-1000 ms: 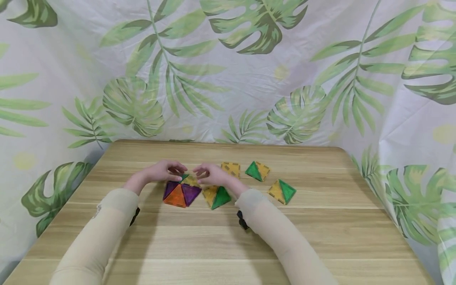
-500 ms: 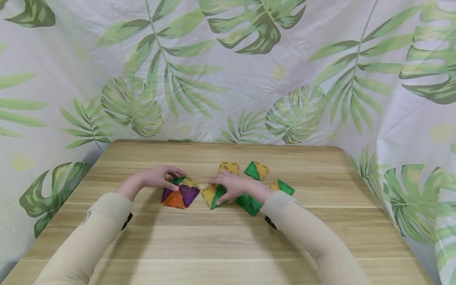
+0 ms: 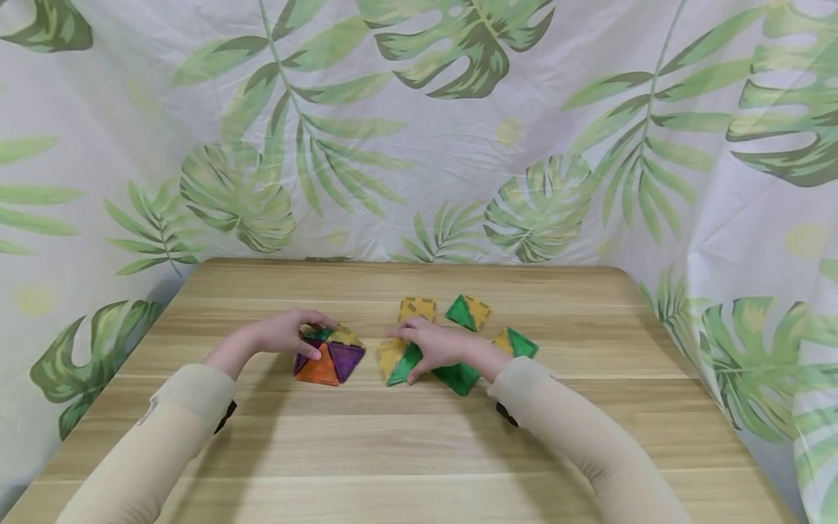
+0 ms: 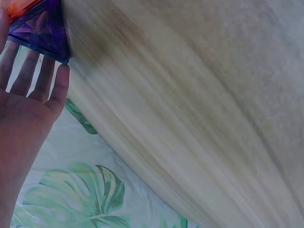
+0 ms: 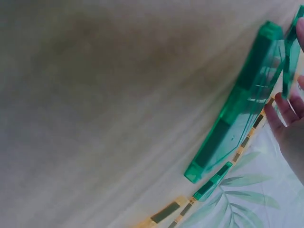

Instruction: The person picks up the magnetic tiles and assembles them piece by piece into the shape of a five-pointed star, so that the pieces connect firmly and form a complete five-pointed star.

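Observation:
On the left of the wooden table stands a low dome of magnetic tiles [image 3: 334, 366], orange, purple, green and yellow. My left hand [image 3: 278, 335] holds it, thumb on the front side and fingers reaching behind. A purple triangle tile [image 4: 40, 31] of the dome shows above my fingertips in the left wrist view. My right hand [image 3: 437, 343] grips a pair of yellow and green triangle tiles [image 3: 390, 358], slightly blurred and tilted. In the right wrist view a green tile [image 5: 289, 61] stands raised between thumb and fingers. Right forearm and wrist partly cover a green square of tiles [image 3: 460, 378].
Behind my right hand lies a yellow square of tiles [image 3: 417, 308]. Two green and yellow squares lie to the right, one farther back [image 3: 468, 311] and one nearer [image 3: 520, 342]. A leaf-print cloth [image 3: 419, 182] hangs behind the table.
My right hand has moved from the dome rightward to the yellow and green tile pair and taken hold of it, tipping it. My left hand has shifted slightly, its thumb now on the dome's front.

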The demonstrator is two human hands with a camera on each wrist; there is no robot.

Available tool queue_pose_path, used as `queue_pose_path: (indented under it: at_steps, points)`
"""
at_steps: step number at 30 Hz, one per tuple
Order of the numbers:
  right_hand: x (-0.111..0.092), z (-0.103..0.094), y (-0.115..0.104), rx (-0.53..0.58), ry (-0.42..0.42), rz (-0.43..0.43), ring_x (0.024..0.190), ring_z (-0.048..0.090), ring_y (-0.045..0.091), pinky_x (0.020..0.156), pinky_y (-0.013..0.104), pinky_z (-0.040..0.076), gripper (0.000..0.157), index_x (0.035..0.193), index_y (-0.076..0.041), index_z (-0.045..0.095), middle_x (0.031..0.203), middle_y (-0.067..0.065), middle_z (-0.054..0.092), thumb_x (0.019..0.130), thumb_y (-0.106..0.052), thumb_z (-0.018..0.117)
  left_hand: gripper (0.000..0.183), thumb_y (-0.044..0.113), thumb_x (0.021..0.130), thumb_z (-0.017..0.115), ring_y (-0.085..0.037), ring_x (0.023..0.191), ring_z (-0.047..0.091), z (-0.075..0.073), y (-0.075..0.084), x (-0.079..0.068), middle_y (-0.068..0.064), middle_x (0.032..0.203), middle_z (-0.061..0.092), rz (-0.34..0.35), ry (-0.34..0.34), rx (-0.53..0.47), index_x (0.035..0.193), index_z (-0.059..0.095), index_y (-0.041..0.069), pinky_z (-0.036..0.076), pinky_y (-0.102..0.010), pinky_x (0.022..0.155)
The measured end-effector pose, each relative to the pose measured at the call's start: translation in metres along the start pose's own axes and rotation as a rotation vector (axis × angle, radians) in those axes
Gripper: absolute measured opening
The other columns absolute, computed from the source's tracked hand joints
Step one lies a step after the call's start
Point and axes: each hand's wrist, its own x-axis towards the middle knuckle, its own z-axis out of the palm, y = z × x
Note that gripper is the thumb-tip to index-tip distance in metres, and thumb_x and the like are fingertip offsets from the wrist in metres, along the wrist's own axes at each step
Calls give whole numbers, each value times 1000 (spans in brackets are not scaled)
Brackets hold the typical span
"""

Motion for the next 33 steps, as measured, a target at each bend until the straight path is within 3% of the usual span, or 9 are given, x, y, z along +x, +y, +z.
queue_pose_path:
  at_steps: [6,13,17,20,22,24,26,31,33]
  points:
    - [-7,4,-2,61,86,25,115,46,16,98,29,42,87,140,-11,41,128,7,40,69,-40,82,61,31,79,76,-39,126,42,5,5,0,-15,136,49,0,23,10,131,55,10,34,-59,100]
    - [-18,3,3,248,196,138,123,49,21,98,34,44,52,130,-14,48,132,5,53,85,-24,72,62,37,78,76,-39,123,45,16,16,5,-17,133,52,62,47,75,129,56,7,35,-57,100]
    - [-30,-2,5,374,278,174,103,60,22,82,32,51,38,125,-13,55,131,6,55,90,-20,66,63,39,78,76,-37,122,47,24,24,7,-15,131,54,76,54,94,128,57,7,37,-55,99]
    - [-41,-6,5,531,347,252,75,61,20,66,32,52,36,123,-11,57,101,6,61,89,-19,66,63,42,78,74,-36,121,48,31,32,8,-13,131,54,73,49,106,129,56,9,39,-54,99]
    - [-47,-8,6,652,386,319,59,53,19,61,34,50,36,123,-12,58,74,0,49,89,-20,66,64,45,78,74,-36,121,49,36,38,9,-12,131,54,75,51,124,129,56,11,39,-53,99]
    - [-54,-10,8,768,408,390,56,44,17,60,36,47,39,125,-12,57,62,-2,29,89,-22,66,64,46,77,73,-35,121,49,41,45,11,-11,131,54,84,58,136,129,56,12,39,-53,99]
    - [-60,-11,10,843,420,454,56,39,15,61,35,45,42,128,-12,55,62,-4,27,89,-24,66,64,47,77,73,-34,121,49,46,51,12,-12,130,54,103,67,150,128,57,11,39,-53,99]
    - [-69,-15,10,951,428,582,59,45,11,64,32,45,53,134,-8,48,83,2,61,89,-27,67,62,44,78,74,-33,121,49,59,67,17,-13,129,54,141,74,163,127,58,9,40,-51,99]
    - [-70,-16,10,1000,440,619,60,51,9,65,32,47,52,132,-7,48,93,5,67,88,-28,67,62,43,78,74,-33,121,49,63,72,19,-14,129,54,145,69,168,127,58,8,40,-50,99]
